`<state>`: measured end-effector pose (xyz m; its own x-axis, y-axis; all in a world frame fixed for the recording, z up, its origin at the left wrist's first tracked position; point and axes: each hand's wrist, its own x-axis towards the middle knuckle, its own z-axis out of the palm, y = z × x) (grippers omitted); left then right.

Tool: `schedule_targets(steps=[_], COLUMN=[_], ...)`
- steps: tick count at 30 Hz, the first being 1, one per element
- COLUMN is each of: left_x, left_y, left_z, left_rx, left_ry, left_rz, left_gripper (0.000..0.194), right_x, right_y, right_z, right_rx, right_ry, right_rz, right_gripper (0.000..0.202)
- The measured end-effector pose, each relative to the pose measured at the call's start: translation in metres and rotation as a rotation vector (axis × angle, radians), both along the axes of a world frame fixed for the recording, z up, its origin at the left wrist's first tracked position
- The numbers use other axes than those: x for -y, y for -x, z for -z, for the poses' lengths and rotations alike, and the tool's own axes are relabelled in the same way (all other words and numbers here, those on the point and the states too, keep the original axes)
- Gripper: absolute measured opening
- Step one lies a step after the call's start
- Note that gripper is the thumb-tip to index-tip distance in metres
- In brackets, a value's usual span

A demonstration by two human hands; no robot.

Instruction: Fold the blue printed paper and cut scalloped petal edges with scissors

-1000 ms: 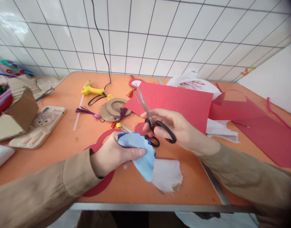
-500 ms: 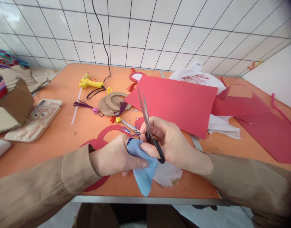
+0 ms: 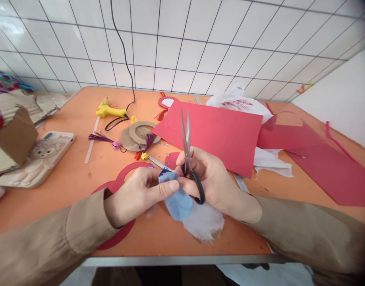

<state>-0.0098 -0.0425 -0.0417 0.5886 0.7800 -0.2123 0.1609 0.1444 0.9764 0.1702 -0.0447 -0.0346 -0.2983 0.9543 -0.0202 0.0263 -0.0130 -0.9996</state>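
Note:
A piece of light blue fabric (image 3: 178,204) with a dark blue edge is pinched by my left hand (image 3: 140,194), thumb on top. My right hand (image 3: 215,182) holds a pair of scissors (image 3: 186,147) with black handles, blades pointing up and slightly parted; its fingertips also meet the blue fabric. Below the hands a frayed white cloth piece (image 3: 204,222) lies on the table. Red paper rings (image 3: 116,238) rest partly under my left forearm. A second, silver pair of scissors (image 3: 157,162) lies just beyond my hands.
On the orange table (image 3: 78,206) are a yellow glue gun (image 3: 111,111), cardboard rings (image 3: 131,137), tassels with bells (image 3: 115,145) and a phone (image 3: 39,159). Large red sheets (image 3: 218,135), a white plastic bag (image 3: 238,103) and a cardboard box (image 3: 15,139) surround the work area.
My left thumb has shifted up along the blue fabric towards my right fingertips. The fabric's lower end, which hung to a point, is now bunched shorter. The view has tilted up a little.

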Motion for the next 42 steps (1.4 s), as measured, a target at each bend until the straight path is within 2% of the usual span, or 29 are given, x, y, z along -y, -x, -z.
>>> schedule_targets(steps=[5,11,16,19,24,35,42], left_x=[0.003,0.003,0.003,0.004,0.004,0.003,0.004], left_y=[-0.002,-0.002,-0.005,-0.007,-0.007,-0.005,-0.008], left_z=[0.003,0.004,0.006,0.009,0.012,0.013,0.01], left_rx=[0.035,0.16,0.329,0.371,0.345,0.307,0.315], left_ry=[-0.148,-0.281,-0.08,0.048,0.141,0.16,0.063], left_rz=[-0.11,-0.223,-0.322,-0.341,-0.344,-0.332,-0.335], left_gripper=[0.03,0.021,0.013,0.02,0.029,0.04,0.023], right_x=[0.0,0.002,0.003,0.003,0.004,0.001,0.002], right_y=[0.0,0.001,0.003,0.003,0.002,0.003,0.003], right_z=[-0.004,-0.008,-0.009,-0.009,-0.008,-0.005,-0.005], right_rx=[0.017,0.011,-0.026,-0.062,-0.034,0.01,0.004], right_ry=[-0.002,-0.004,0.051,0.085,0.051,-0.021,-0.042], right_rz=[0.028,0.047,0.062,0.05,0.05,0.091,0.061], right_gripper=[0.027,0.026,0.029,0.031,0.03,0.025,0.025])
